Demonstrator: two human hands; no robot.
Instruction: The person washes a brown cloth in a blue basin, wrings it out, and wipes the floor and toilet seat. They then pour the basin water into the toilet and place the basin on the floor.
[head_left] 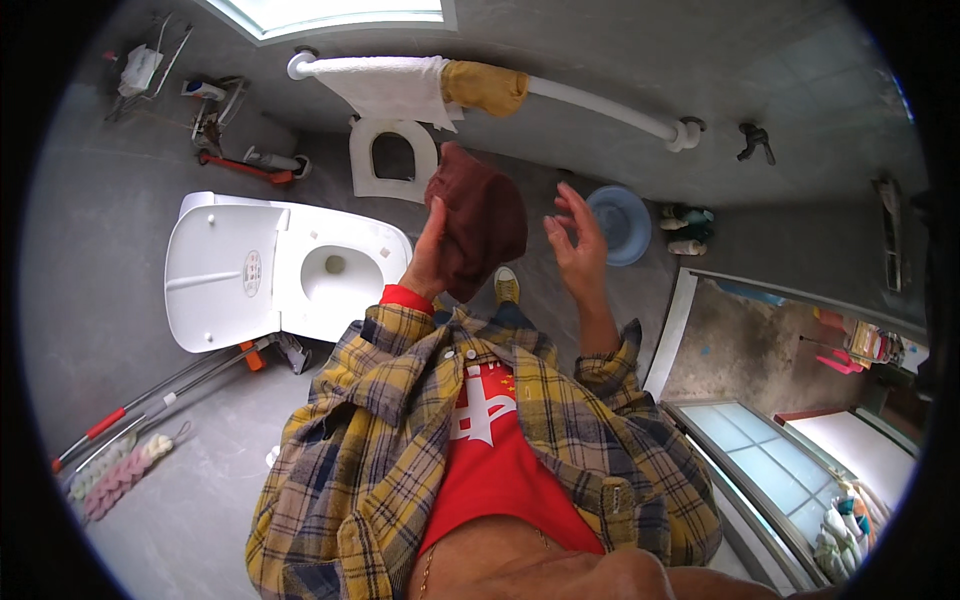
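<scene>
A dark red cloth [480,220] hangs bunched in front of me, gripped at its left edge by my left hand [428,250], whose thumb lies over the fabric. To the right of the cloth, my right hand [580,243] is raised with its fingers apart and nothing in it. Just left of my left hand stands the white toilet [355,255], its lid [225,275] swung back and the bowl uncovered. A loose white toilet seat [365,185] rests on the floor by the far wall, beyond the cloth.
A white rail [600,108] along the far wall carries a white towel [385,85] and a mustard cloth [485,88]. A blue basin [622,225] and several bottles [688,228] stand on the right. Mops [125,475] lie lower left; a doorway with a glazed door [760,455] is at right.
</scene>
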